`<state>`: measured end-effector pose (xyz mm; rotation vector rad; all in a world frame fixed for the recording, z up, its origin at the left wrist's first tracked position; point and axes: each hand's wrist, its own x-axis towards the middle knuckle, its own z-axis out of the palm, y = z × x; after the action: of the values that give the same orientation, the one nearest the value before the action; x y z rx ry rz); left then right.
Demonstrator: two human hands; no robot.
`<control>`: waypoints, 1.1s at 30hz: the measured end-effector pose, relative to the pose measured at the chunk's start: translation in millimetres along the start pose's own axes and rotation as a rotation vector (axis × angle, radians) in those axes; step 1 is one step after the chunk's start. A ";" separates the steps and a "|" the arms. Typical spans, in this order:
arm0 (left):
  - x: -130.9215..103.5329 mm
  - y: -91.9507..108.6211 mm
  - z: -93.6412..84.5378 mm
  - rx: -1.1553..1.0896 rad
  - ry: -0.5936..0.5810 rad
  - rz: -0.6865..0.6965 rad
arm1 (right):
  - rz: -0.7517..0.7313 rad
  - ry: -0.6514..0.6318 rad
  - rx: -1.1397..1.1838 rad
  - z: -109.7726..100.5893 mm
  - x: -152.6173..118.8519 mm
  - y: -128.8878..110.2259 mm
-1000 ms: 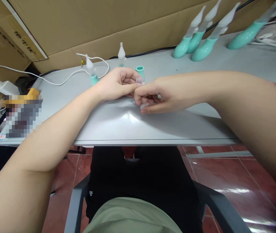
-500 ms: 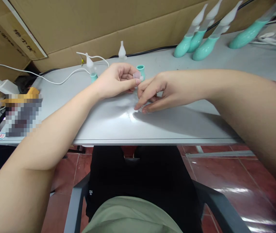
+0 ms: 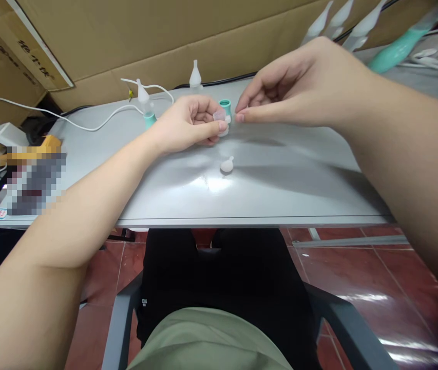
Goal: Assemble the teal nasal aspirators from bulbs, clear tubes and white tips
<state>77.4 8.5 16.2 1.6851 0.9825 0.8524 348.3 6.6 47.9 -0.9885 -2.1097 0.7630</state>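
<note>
A small translucent piece point(image 3: 219, 116) is pinched between the thumb and fingers of my left hand point(image 3: 193, 123). Just behind it stands a teal piece with an open round top point(image 3: 225, 105). My right hand point(image 3: 288, 90) is to the right of the teal piece, thumb and fingertips pressed together; whatever may be between them is too small to make out. On the grey table point(image 3: 165, 198), in front of my hands, lies a small whitish cap-like part with a little tab point(image 3: 227, 165).
Behind my left hand stand a white-tipped teal piece point(image 3: 144, 97) and a white nozzle point(image 3: 195, 77). White nozzles point(image 3: 365, 25) and a teal bulb point(image 3: 398, 51) are at back right. A white cable point(image 3: 95, 123), white adapter point(image 3: 10, 134) and yellow object point(image 3: 51, 146) lie left.
My right hand has moved up and to the right, away from the tabletop, uncovering the small whitish part. My left hand stays nearly in place, still holding the translucent piece.
</note>
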 end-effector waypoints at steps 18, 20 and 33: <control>-8.0 16.3 13.4 -0.062 0.141 -0.042 | 0.114 0.111 -0.017 22.8 3.1 -7.2; -6.7 14.6 12.8 -0.073 0.141 -0.041 | 0.097 0.094 -0.016 24.4 4.4 -3.8; -2.9 7.9 3.0 -0.136 0.066 -0.078 | 0.082 -0.103 0.083 23.4 6.1 0.9</control>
<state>80.6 3.1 22.6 1.5026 1.0058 0.9066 327.8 7.0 35.2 -1.0150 -2.1174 0.9530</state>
